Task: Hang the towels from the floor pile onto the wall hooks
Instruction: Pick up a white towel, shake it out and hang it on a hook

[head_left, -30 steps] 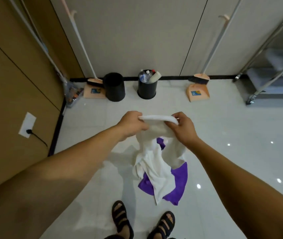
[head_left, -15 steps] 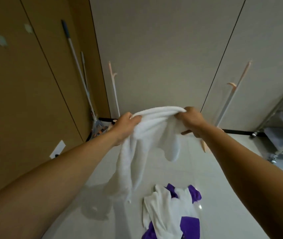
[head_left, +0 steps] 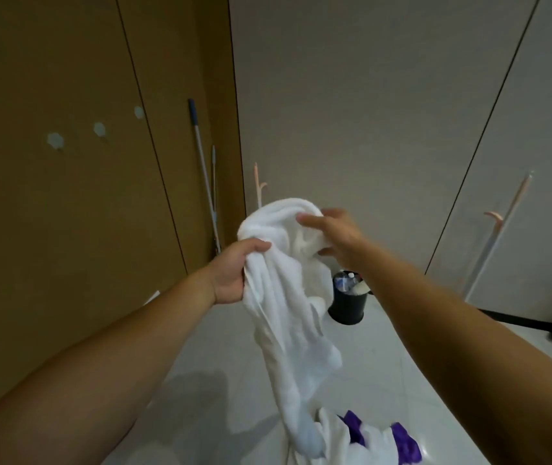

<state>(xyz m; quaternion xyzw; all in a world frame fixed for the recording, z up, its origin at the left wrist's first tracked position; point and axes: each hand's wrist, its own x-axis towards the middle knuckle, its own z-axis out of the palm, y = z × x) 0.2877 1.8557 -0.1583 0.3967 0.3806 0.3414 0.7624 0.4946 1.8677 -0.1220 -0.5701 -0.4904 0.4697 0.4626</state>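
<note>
Towel (head_left: 279, 297), white, is held up with its tail trailing to the floor pile (head_left: 372, 439); a bunched edge is gripped by the left hand (head_left: 234, 275), the top fold pinched by the right hand (head_left: 333, 234), likely to be spread for the wall hooks (head_left: 54, 141).

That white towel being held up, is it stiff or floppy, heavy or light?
Probably floppy: the white towel droops in loose folds below the left hand gripping it. Likely light, since the right hand holds its bunched top between fingers and thumb.
</note>
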